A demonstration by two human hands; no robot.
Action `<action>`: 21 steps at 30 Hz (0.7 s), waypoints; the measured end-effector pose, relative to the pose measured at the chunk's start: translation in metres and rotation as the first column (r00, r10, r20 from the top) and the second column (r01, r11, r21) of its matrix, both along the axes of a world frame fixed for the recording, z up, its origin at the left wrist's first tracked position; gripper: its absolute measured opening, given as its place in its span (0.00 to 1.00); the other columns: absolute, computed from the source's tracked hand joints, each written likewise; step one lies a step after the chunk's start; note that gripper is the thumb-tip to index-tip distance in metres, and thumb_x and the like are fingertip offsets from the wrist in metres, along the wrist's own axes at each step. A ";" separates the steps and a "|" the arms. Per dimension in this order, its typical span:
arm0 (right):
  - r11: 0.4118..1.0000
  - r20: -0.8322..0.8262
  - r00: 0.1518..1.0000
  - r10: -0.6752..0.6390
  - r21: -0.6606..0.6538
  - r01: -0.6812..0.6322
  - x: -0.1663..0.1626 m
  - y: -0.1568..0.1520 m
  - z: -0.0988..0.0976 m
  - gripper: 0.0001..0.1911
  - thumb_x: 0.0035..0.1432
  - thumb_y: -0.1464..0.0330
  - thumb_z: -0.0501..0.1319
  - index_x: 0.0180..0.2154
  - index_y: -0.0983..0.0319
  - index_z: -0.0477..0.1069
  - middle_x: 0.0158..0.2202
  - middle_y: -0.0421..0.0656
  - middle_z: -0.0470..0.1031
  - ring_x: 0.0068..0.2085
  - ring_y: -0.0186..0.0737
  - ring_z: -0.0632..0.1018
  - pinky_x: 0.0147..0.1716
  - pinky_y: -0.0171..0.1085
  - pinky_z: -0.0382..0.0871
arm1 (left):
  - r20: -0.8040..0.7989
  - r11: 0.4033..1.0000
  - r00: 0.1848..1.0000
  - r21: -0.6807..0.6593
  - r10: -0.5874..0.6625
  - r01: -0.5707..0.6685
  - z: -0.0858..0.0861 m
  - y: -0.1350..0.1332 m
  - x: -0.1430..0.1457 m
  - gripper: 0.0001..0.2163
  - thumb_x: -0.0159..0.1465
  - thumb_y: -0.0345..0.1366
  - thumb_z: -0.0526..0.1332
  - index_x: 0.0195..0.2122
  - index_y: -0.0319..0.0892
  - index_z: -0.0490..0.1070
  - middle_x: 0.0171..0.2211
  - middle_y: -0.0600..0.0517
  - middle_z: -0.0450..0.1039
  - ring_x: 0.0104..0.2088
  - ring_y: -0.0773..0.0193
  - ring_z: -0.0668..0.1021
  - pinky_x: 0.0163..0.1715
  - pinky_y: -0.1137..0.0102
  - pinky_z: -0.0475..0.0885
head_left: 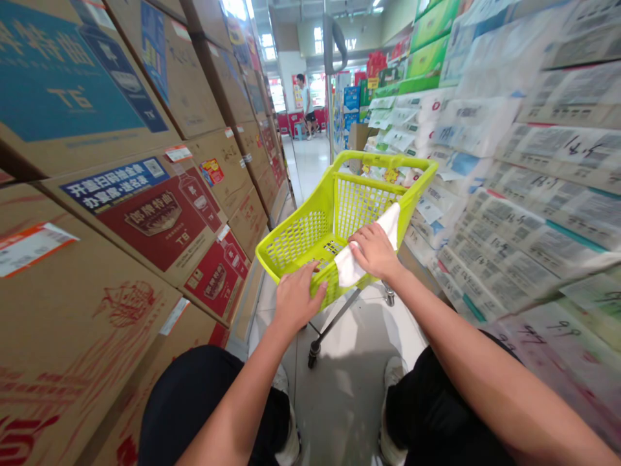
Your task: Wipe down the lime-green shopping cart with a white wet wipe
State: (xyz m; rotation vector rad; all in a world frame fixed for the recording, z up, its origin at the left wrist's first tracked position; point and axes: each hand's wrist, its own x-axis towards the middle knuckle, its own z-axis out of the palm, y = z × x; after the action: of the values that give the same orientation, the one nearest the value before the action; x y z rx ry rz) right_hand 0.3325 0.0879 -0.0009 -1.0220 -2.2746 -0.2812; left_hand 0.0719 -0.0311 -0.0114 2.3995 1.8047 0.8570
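A lime-green plastic shopping cart [303, 236] with perforated basket walls stands in front of me, slightly turned. My left hand [297, 299] grips its near rim, fingers over the edge and thumb on the outside. Draped across the near right rim is a white cloth [347, 270]. My right hand [374, 251] is closed over the cloth, pressing it against the rim with fingers bent to the inside. Some fingertips of both hands are hidden by the rim or the cloth. No goods show inside the basket.
Stacked cardboard boxes [160, 213] wall the left side. On the right rise piles of plastic-wrapped paper packs [514, 213] with handwritten prices. The tiled floor [334, 395] runs between them. Far ahead a person [308, 107] is near a blue stool [299, 129].
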 end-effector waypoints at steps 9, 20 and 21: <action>0.978 0.092 0.973 0.210 -0.020 -0.210 -0.034 -0.028 -0.007 0.23 0.83 0.57 0.49 0.56 0.60 0.79 0.48 0.52 0.79 0.52 0.57 0.75 0.60 0.55 0.69 | -0.071 0.997 0.997 -0.060 0.038 -0.042 0.006 0.000 -0.008 0.25 0.76 0.44 0.59 0.70 0.38 0.71 0.61 0.39 0.84 0.60 0.39 0.85 0.62 0.44 0.76; 0.939 0.005 0.941 0.337 -0.067 -0.336 -0.050 -0.051 -0.011 0.21 0.81 0.56 0.55 0.63 0.59 0.76 0.54 0.52 0.80 0.58 0.57 0.75 0.70 0.58 0.62 | 0.013 1.000 1.000 -0.021 0.020 -0.020 0.000 -0.001 -0.007 0.25 0.79 0.50 0.57 0.71 0.42 0.68 0.66 0.40 0.81 0.65 0.42 0.82 0.64 0.46 0.73; 0.929 0.010 0.932 0.364 -0.078 -0.362 -0.050 -0.051 -0.010 0.21 0.81 0.56 0.54 0.63 0.58 0.76 0.54 0.51 0.80 0.58 0.56 0.75 0.69 0.56 0.63 | 0.004 0.999 1.000 -0.025 0.026 -0.026 0.000 -0.001 -0.008 0.25 0.79 0.50 0.57 0.71 0.42 0.69 0.65 0.40 0.81 0.65 0.42 0.82 0.64 0.47 0.73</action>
State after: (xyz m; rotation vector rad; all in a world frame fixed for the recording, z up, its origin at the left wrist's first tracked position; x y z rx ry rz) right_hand 0.2829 0.0372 -0.0107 -0.6141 -2.4559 -0.0525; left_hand 0.0637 -0.0323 -0.0114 2.3627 1.8372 0.8366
